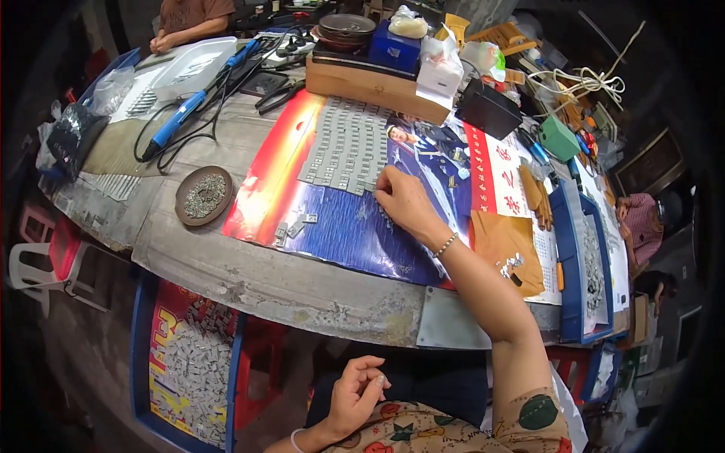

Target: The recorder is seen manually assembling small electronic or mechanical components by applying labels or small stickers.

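Note:
My right hand (408,200) reaches over the table, its fingers pinched together at the lower right corner of a block of small grey metal pieces (343,151) laid in close rows. What lies between those fingertips is hidden. The rows rest on a glossy printed poster (332,234) with a red-orange side and blue sea. A few loose grey metal pieces (291,230) lie lower left on it. Close to my body, below the table edge, my left hand (355,392) is curled with the thumb against the fingers; its palm is hidden.
A round brown dish (204,196) of tiny metal parts sits left. Beyond it lie a blue handheld tool (177,117) with a cable and a white tray (195,68). A wooden box (377,87) stands behind the rows. A blue bin (140,362) of pieces is below left. Other people sit farther away.

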{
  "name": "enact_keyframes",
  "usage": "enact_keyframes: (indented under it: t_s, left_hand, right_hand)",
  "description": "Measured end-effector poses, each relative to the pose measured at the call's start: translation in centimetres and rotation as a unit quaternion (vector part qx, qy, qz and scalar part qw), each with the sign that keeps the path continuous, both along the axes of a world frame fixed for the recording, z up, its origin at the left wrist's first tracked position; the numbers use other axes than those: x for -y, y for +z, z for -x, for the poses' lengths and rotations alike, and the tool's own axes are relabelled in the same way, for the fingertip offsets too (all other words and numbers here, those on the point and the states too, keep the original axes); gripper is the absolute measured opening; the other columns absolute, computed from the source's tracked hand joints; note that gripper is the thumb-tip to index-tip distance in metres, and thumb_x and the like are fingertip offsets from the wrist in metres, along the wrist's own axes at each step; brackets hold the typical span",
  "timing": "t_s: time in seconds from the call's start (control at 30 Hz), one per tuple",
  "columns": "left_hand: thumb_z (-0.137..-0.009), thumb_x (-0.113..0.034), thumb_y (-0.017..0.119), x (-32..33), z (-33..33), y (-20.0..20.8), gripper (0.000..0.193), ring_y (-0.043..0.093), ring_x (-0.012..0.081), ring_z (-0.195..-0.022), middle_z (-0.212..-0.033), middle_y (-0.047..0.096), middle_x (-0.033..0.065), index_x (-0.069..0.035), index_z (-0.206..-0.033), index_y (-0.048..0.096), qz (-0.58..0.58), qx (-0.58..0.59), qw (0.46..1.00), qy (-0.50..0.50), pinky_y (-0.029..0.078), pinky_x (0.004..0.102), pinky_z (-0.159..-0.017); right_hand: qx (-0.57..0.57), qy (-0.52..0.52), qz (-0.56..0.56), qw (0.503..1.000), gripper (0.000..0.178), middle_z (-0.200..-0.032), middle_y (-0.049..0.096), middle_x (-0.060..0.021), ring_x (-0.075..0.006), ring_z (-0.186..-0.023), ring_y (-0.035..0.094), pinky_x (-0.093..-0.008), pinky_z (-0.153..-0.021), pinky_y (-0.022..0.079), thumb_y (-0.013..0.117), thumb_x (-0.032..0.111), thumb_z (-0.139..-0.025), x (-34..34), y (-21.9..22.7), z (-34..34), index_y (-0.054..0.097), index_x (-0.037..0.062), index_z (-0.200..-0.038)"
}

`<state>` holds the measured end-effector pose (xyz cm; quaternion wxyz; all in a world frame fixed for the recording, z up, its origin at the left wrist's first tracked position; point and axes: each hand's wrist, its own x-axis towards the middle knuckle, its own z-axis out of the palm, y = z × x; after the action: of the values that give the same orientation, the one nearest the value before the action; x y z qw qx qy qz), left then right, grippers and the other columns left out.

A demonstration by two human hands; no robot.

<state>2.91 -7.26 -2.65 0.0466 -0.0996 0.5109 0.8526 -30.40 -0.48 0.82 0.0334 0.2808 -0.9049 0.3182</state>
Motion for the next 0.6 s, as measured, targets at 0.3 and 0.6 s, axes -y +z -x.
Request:
enact_keyframes:
  t_s: [0.3,0.6]
  left_hand:
    - [-0.093,0.0,0.051,-0.2,-0.3,0.0,0.028,0.056,0.0089,-0.072,-0.086,0.06,0.0081,0.001,-0.12,0.044,0.033,0.026,0.999,-0.031,0.047,0.021,-0.064]
    - [-0.094,-0.004,0.052,-2.8,-1.0,0.5,0.026,0.055,0.0045,-0.069,-0.087,0.062,0.0052,0.0,-0.12,0.049,0.035,0.042,0.994,-0.091,0.046,0.0192,-0.062]
  right_hand:
    - [0.063,0.076,0.119,0.988,0.01,-0.079,0.063,-0.0152,-0.0277,-0.075,0.063,-0.0344,-0.067,0.048,0.06,0.007,-0.083,-1.6,5.4,-7.9,0.057,-0.0007,-0.088]
    - [0.482,0.414,0.308,0.708,0.016,-0.089,0.055,-0.0091,-0.0152,-0.073,0.053,-0.0252,-0.063,0.044,0.049,0.013,-0.097,-4.4,18.8,-23.4,0.049,-0.0018,-0.102]
